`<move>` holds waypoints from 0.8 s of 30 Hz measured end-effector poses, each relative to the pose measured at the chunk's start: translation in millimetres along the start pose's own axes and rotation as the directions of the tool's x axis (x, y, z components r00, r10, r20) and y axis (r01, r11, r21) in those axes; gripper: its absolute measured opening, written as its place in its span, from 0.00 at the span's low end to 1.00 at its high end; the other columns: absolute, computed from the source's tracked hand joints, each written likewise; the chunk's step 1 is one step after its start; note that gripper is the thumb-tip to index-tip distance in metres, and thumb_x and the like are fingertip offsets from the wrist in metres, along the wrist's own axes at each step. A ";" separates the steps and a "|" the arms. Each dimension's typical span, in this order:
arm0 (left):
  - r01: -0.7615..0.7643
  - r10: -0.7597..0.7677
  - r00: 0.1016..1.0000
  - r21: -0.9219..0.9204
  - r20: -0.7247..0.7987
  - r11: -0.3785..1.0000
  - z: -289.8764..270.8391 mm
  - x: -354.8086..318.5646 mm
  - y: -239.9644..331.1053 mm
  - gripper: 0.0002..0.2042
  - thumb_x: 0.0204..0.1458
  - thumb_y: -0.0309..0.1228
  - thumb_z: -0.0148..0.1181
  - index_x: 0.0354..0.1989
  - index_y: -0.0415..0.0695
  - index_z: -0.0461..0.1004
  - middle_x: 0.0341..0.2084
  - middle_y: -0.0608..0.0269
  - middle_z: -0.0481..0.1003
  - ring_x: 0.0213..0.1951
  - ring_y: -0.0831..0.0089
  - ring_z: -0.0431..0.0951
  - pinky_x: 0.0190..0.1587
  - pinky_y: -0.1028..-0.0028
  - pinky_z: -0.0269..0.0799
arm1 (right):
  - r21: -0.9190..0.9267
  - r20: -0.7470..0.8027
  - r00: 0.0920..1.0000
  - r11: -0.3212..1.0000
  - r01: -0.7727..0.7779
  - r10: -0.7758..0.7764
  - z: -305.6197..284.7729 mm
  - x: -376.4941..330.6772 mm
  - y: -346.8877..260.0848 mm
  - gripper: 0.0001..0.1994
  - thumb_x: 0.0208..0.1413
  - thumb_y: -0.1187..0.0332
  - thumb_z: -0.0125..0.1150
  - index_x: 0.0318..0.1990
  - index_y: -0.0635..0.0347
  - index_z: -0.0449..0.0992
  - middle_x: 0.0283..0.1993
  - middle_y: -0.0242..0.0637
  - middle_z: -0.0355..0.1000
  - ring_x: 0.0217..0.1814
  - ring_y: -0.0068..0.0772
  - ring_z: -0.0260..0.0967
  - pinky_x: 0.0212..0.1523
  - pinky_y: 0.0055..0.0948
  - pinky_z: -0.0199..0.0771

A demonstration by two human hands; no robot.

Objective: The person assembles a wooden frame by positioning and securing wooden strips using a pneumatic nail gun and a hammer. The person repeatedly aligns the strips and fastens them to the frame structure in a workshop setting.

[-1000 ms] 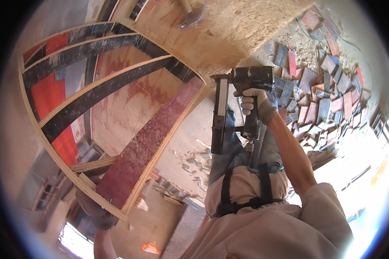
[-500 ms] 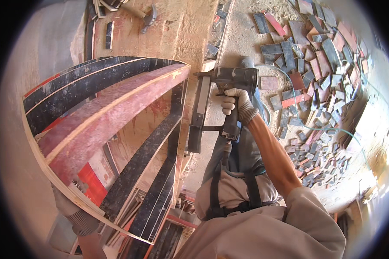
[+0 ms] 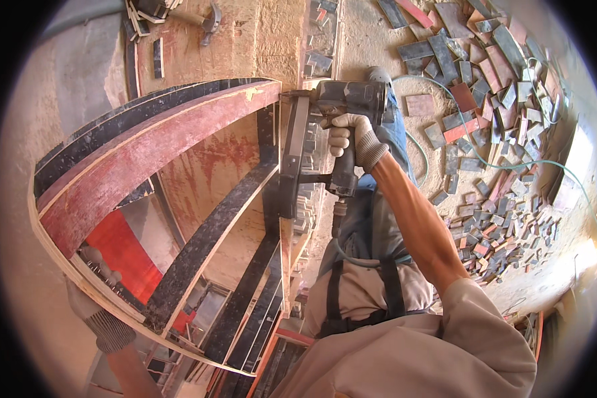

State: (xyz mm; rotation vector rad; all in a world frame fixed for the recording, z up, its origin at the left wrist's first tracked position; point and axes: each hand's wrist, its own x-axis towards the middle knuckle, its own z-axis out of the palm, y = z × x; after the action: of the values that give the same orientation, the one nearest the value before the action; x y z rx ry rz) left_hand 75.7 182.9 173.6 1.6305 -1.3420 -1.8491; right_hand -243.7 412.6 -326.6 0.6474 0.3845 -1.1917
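My right hand (image 3: 355,138), in a pale glove with a grey cuff, is closed around the grip of a black air nail gun (image 3: 348,98). The gun's nose meets the right side of a wooden frame (image 3: 205,235), near its upper corner, and its long magazine lies along that side. The frame is built of black-faced slats with a curved outer edge, and a reddish board (image 3: 159,146) spans its upper part. At the lower left my left hand (image 3: 86,306), also gloved, grips the frame's curved rim; some of its fingers are hidden behind the wood.
A claw hammer (image 3: 209,25) lies on the wooden surface at the top, near a narrow dark strip (image 3: 158,58). Many red and black board offcuts (image 3: 471,119) cover the floor at right. A thin green air hose (image 3: 504,166) crosses them.
The frame has tilted and shifted slightly left and up in the picture. My right hand and the nail gun have moved left and up with it. Both hands keep their hold.
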 end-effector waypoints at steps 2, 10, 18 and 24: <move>-0.016 0.018 0.998 0.042 -0.058 0.999 -9.9 -0.2 0.0 0.25 0.72 0.48 0.39 0.67 0.42 0.64 0.52 0.45 0.76 0.38 0.55 0.84 0.34 0.59 0.79 | -0.007 -0.026 1.000 1.000 0.009 -0.010 0.8 -0.3 1.9 0.13 0.60 0.68 0.51 0.46 0.67 0.74 0.16 0.20 0.47 0.15 0.22 0.45 0.21 0.31 0.54; -0.038 0.101 0.956 0.224 -0.276 0.974 33.6 9.2 -9.4 0.22 0.72 0.49 0.41 0.59 0.45 0.70 0.41 0.56 0.79 0.31 0.71 0.80 0.25 0.71 0.76 | 0.035 -0.116 0.993 0.999 0.025 -0.021 10.1 -12.7 4.6 0.11 0.58 0.68 0.53 0.41 0.68 0.74 0.16 0.22 0.49 0.15 0.23 0.48 0.19 0.32 0.54; -0.194 0.309 0.822 0.275 -0.478 0.942 108.3 17.3 -23.5 0.23 0.69 0.53 0.51 0.55 0.46 0.77 0.43 0.71 0.78 0.44 0.81 0.75 0.48 0.77 0.73 | -0.385 0.197 0.907 0.822 0.421 -0.372 122.9 -131.3 23.7 0.17 0.57 0.64 0.53 0.18 0.50 0.56 0.17 0.28 0.50 0.15 0.30 0.48 0.20 0.34 0.56; 0.280 0.216 0.705 0.545 -0.676 0.790 95.5 22.5 -22.2 0.48 0.58 0.74 0.41 0.66 0.37 0.70 0.61 0.47 0.74 0.64 0.56 0.71 0.66 0.65 0.63 | -0.507 0.494 0.829 0.688 0.519 -0.261 206.4 -200.4 54.2 0.11 0.58 0.72 0.54 0.23 0.61 0.66 0.17 0.36 0.61 0.20 0.34 0.61 0.26 0.33 0.65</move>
State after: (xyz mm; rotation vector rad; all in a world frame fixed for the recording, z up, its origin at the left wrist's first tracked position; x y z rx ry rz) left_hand -9.7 217.2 133.0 2.3481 -1.5802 -0.5607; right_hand -272.2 437.3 -36.3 -0.2888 0.5686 -1.4649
